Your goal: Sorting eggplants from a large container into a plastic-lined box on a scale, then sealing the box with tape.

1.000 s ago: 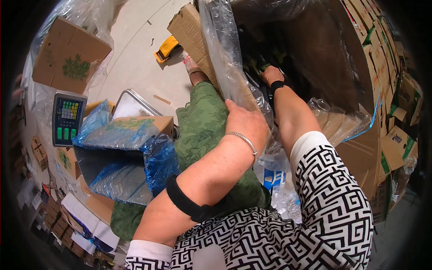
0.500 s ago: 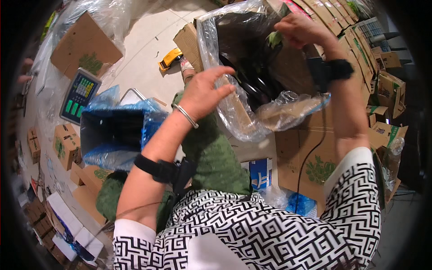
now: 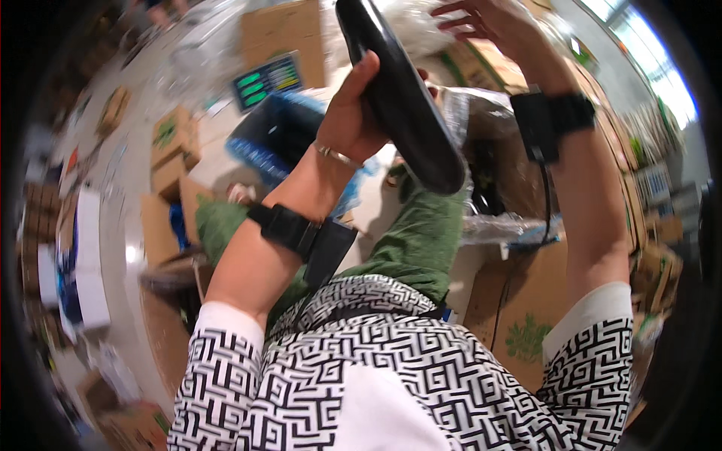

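Observation:
A long, glossy dark eggplant is held up in front of me, tilted, its lower end toward the right. My left hand is wrapped round its middle, the thumb lying on the near side. At the top, my right hand is raised with fingers spread and holds nothing; it is apart from the eggplant. Behind and to the right stands a cardboard box lined with clear plastic, with more dark eggplants partly visible inside. A blue-lined container lies beyond my left forearm.
Past the container stands a scale display with lit green digits, before an upright cardboard sheet. Cartons sit at left, with an open box by my left leg. A closed carton is at right.
My left hand has taken hold of an eggplant and lifted it. My right hand has let go of the eggplant stem end and opened. The view has swung, shifting the boxes.

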Demonstrator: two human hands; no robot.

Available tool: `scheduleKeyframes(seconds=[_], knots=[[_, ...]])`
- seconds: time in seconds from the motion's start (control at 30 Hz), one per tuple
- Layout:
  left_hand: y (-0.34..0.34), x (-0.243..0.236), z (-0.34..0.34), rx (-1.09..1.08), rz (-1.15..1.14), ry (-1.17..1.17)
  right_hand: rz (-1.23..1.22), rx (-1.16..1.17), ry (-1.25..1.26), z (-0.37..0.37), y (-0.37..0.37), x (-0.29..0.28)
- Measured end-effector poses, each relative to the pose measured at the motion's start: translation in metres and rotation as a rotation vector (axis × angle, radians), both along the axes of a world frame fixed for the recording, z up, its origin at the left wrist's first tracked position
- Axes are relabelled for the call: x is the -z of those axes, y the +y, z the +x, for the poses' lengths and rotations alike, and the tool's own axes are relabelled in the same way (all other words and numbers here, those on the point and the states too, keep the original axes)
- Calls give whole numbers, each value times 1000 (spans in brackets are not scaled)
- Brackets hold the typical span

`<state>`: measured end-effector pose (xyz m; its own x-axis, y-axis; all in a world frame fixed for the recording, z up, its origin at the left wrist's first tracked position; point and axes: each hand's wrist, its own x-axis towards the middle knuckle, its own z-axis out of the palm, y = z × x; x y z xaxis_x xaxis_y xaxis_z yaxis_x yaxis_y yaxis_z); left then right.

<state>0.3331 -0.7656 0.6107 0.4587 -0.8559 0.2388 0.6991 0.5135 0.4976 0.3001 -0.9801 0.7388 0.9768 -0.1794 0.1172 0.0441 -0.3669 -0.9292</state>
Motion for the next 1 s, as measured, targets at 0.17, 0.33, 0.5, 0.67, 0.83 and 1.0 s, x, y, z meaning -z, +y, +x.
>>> scheduleKeyframes(seconds=[0.17, 0.33, 0.5, 0.67, 0.83, 1.0], knots=[[90, 16, 40, -266, -37, 106, 121, -186, 181, -10, 89, 62], [132, 70, 35, -423, 100, 102, -169, -211, -76, -26, 197, 178], [200, 74, 40, -201, 403, 23, 198, -208, 158, -23, 197, 185], [300, 106, 55, -607, 1238, -1021, 331, -202, 494, -12, 129, 174], [295, 135, 25, -810, 1741, -1704, 178, -203, 655, 11, 104, 153], [298, 134, 31, -900, 1739, -1589, 10, -215, 713, 55, 114, 219]])
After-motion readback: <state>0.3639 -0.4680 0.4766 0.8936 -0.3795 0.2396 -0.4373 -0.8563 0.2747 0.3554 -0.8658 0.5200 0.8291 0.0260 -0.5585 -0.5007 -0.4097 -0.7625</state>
